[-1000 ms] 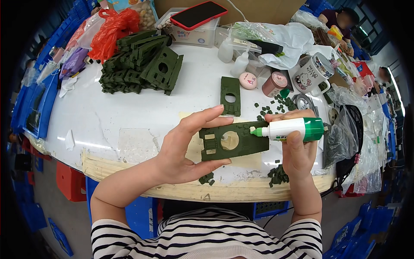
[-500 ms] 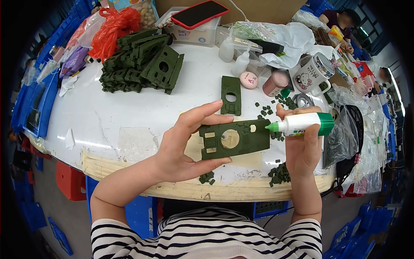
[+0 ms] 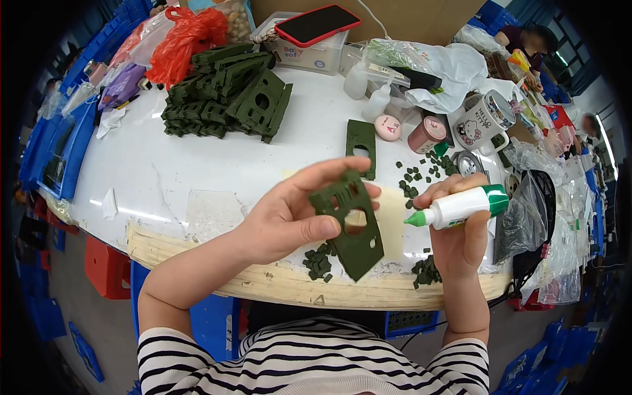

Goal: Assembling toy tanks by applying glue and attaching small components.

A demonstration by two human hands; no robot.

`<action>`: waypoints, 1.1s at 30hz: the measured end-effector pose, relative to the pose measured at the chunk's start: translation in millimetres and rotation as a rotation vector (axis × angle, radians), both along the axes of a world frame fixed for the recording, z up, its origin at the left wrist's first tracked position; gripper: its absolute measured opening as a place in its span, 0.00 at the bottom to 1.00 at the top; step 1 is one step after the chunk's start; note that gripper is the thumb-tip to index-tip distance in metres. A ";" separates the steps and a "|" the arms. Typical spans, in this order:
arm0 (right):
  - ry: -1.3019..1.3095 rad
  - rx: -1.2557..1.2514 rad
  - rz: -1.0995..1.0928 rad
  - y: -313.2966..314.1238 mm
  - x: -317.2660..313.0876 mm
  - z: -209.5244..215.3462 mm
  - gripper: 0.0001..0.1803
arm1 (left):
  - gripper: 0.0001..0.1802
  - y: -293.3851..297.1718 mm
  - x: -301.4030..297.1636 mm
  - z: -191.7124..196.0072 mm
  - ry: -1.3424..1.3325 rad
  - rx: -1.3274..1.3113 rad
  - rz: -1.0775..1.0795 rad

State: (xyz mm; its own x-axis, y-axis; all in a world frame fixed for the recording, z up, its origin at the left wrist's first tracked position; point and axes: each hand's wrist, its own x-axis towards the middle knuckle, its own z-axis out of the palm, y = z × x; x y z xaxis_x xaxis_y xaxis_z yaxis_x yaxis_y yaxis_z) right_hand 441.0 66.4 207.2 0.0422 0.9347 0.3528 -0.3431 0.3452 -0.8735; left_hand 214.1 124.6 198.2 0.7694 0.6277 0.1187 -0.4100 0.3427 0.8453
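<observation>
My left hand (image 3: 283, 220) grips a dark green plastic model tank hull plate (image 3: 359, 253) with a round hole, tilted with its plain end pointing down toward me. The thumb presses on the near face and the other fingers pass behind it. In my right hand (image 3: 461, 243) is a white glue bottle (image 3: 457, 209) with a green cap end, its green nozzle pointing left, apart from the plate. Beyond the hands lies a similar green plate (image 3: 361, 135). Small green pieces (image 3: 318, 262) are heaped below the held plate, and another heap (image 3: 426, 270) sits beside my right wrist.
A stack of green hull plates (image 3: 224, 99) stands at the far left beside a red plastic bag (image 3: 184, 43). A phone (image 3: 317, 25) rests on a clear box. Squeeze bottles (image 3: 378, 102), a round pink tin (image 3: 388, 128), a jar (image 3: 426, 135) and a mug (image 3: 484, 122) fill the far right.
My left hand has turned the plate from lying level to steeply tilted, its plain end swinging down. The glue bottle's nozzle has dropped slightly and is now farther from the plate.
</observation>
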 end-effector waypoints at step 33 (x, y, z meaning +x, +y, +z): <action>-0.222 0.066 0.048 -4.3 -15.6 -12.0 0.25 | 0.33 -10.4 1.8 -16.1 0.097 -0.007 -0.317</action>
